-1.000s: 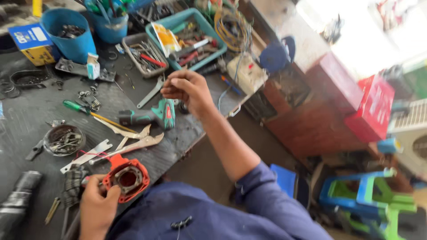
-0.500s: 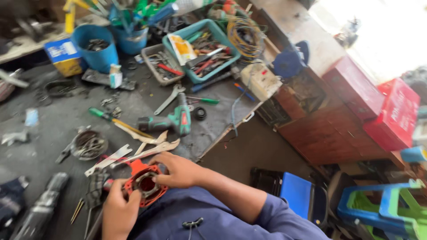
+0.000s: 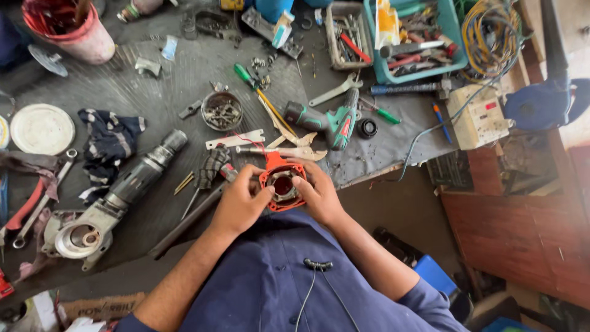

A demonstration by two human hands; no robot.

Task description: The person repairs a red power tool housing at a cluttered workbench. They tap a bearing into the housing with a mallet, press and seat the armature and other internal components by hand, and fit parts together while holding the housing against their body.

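The orange motor housing (image 3: pixel 281 184) sits cupped between both hands at the near edge of the workbench (image 3: pixel 153 92), its round opening facing up with a grey metal part inside. The left hand (image 3: pixel 241 203) curls around its left side, thumb on the rim; the right hand (image 3: pixel 318 195) closes on the right side. Just beyond the fingers lie pliers (image 3: pixel 289 150) and a green cordless drill (image 3: pixel 329 121). Left of the left hand rests a large grey power tool body (image 3: pixel 117 197). Right of the right hand the bench ends, with open floor below.

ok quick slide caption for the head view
Both hands, left and right, hold a round orange plastic motor housing at a cluttered workbench.
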